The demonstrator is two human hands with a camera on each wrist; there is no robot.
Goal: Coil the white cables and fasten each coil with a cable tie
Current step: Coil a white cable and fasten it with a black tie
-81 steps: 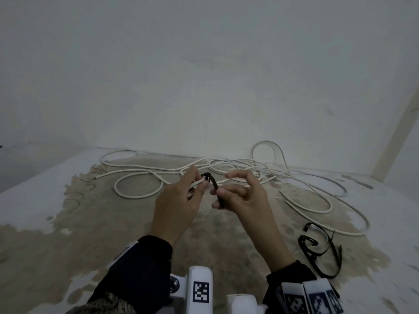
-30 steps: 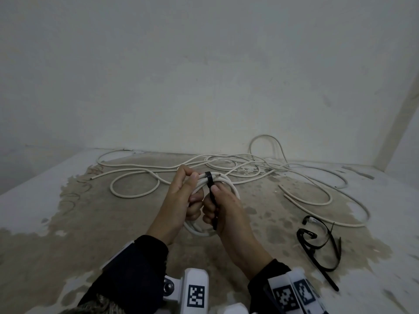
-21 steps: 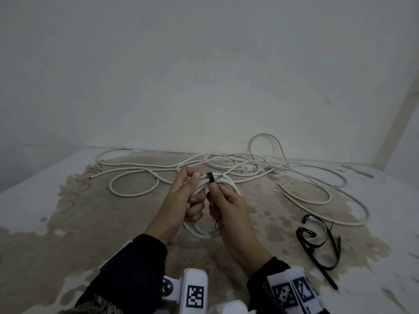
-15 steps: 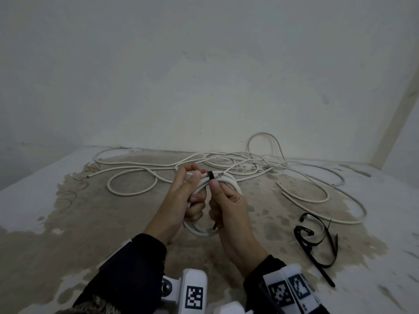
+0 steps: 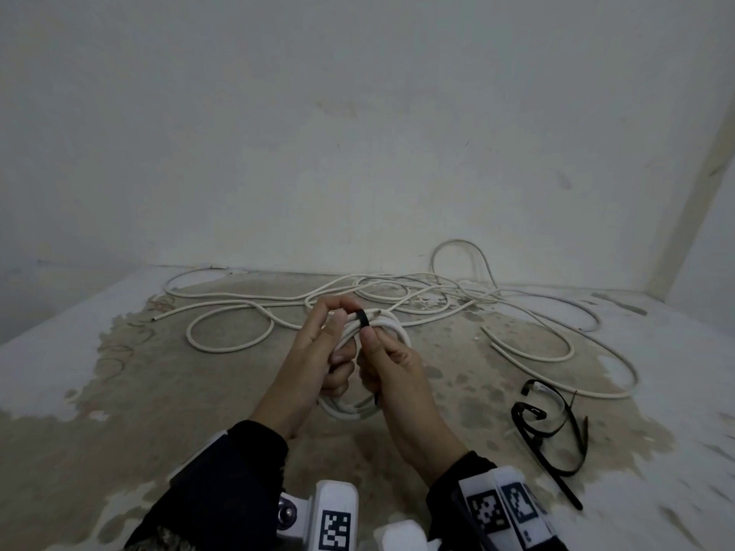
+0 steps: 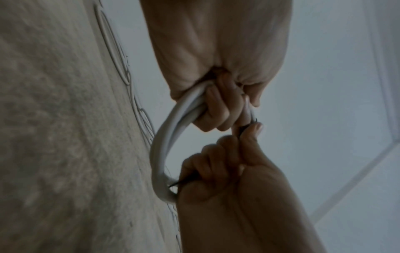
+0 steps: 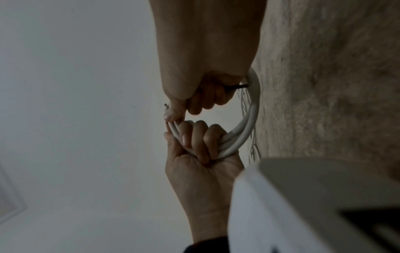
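Note:
A small coil of white cable [image 5: 350, 409] is held up in front of me. My left hand [image 5: 330, 351] grips its top left, fingers curled round the strands [image 6: 216, 109]. A black cable tie [image 5: 361, 316] is wrapped as a band round the top of the coil. My right hand [image 5: 382, 359] grips the tie's tail, whose thin end pokes out below the fist [image 6: 184, 182]. The right thumb tip sits just under the band. In the right wrist view the coil [image 7: 246, 126] runs between both hands, and the tail [image 7: 236, 87] shows at the right fist.
Long loose white cables [image 5: 246, 308] sprawl over the stained floor [image 5: 159, 391] behind the hands, up to the wall [image 5: 358, 153]. Several spare black cable ties [image 5: 549, 427] lie on the floor to the right.
The tie was an open loop between my fingers; now it sits tight round the coil. My right hand slid up the tail until its thumb reached the band.

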